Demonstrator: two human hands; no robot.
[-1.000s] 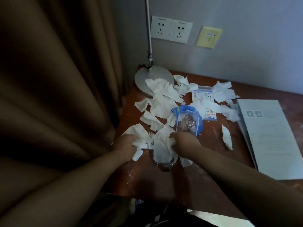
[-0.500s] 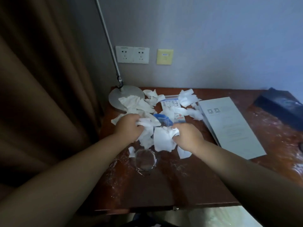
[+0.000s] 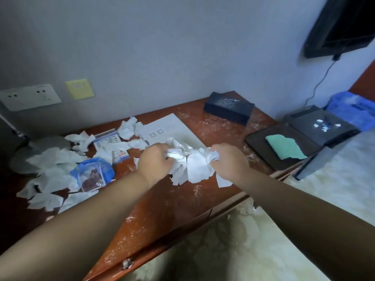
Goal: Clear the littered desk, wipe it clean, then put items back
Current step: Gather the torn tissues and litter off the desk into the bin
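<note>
My left hand (image 3: 155,162) and my right hand (image 3: 227,161) both grip a bunch of torn white tissue scraps (image 3: 191,164), held just above the red-brown desk (image 3: 182,201). More white tissue scraps (image 3: 52,159) lie scattered over the desk's left side. Among them sits a clear plastic cup with a blue bag (image 3: 93,175). A small printed packet (image 3: 113,145) lies behind it. A white paper booklet (image 3: 170,128) lies behind my hands. White dust speckles the desk top.
A black box (image 3: 229,107) stands at the desk's back right. A dark tray (image 3: 261,147) with a green cloth (image 3: 286,147) sits right of the desk, beside a black bin (image 3: 320,126) and a blue bag-lined bin (image 3: 353,110). A lamp base (image 3: 22,157) stands far left.
The view swung right. Both hands lifted the gathered tissue scraps and carried them rightward, away from the cup and the remaining pile on the left.
</note>
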